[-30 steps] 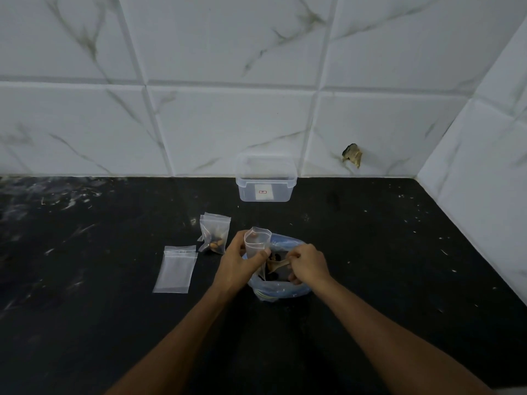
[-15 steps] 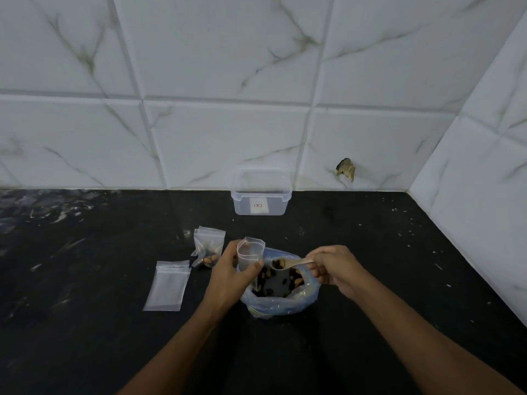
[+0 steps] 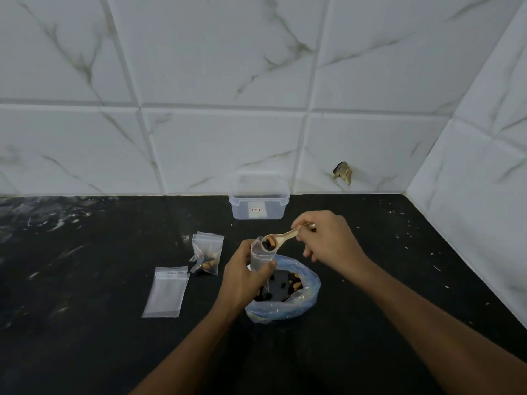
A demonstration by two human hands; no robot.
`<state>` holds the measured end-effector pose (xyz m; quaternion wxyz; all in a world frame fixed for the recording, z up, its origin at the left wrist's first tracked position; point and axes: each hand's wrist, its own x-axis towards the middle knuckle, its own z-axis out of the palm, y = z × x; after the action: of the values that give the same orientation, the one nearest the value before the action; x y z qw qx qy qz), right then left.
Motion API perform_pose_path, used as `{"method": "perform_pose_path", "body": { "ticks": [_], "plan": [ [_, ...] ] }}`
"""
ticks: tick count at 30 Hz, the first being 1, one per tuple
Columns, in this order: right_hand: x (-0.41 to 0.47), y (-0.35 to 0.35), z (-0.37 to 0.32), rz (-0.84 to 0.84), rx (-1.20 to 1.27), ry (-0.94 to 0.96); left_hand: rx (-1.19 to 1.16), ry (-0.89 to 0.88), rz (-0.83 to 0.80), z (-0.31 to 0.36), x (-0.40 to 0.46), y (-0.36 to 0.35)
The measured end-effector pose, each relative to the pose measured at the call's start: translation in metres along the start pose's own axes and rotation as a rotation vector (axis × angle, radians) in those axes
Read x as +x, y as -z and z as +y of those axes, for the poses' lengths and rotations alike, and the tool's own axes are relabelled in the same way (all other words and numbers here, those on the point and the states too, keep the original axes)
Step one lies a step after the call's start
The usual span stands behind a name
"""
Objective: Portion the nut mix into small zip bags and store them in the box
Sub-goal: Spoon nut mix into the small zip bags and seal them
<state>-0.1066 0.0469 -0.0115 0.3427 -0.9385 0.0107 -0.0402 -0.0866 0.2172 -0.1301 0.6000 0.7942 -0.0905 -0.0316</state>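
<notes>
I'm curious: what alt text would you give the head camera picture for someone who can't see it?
A right hand tips a spoon of nut mix into a small zip bag that the left hand holds open above a blue bag of mix. On the black counter lie a filled bag, an empty bag and a clear box by the tiled wall.

Left hand (image 3: 245, 276) and right hand (image 3: 328, 240) raised (fingers gripping).

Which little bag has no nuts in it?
The flat zip bag lying farthest left; the standing bag holds nuts, and the held bag is being filled.
</notes>
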Motion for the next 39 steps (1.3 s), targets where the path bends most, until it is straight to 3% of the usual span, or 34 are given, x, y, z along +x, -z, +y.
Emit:
{"method": "perform_pose_path", "body": {
  "ticks": [5,11,13,17,21,24,29,39],
  "plan": [
    [-0.009,-0.021,-0.007,-0.038,-0.373,0.341,-0.018,0.011,0.020,-0.004,0.000,-0.001],
    [-0.016,-0.033,0.002,-0.004,-0.525,0.562,-0.048,0.020,0.009,-0.006,0.000,-0.001],
    [-0.013,-0.028,0.004,0.092,-0.424,0.517,-0.052,0.036,0.012,-0.006,-0.001,0.001],
    [-0.006,-0.011,0.019,0.304,-0.064,0.249,-0.082,0.044,0.043,-0.004,-0.006,0.011],
    [-0.004,-0.029,0.060,0.060,-0.123,-0.058,-0.082,0.045,0.037,-0.007,-0.011,0.018],
    [-0.009,-0.060,0.082,-0.099,-0.222,-0.135,-0.096,0.064,0.012,-0.009,-0.013,0.018],
    [-0.012,-0.089,0.081,-0.165,-0.243,-0.190,-0.139,0.110,-0.011,-0.013,-0.015,0.015],
    [-0.006,-0.108,0.063,-0.238,0.140,-0.490,-0.148,0.124,-0.007,-0.019,-0.013,0.015]
  ]
}}
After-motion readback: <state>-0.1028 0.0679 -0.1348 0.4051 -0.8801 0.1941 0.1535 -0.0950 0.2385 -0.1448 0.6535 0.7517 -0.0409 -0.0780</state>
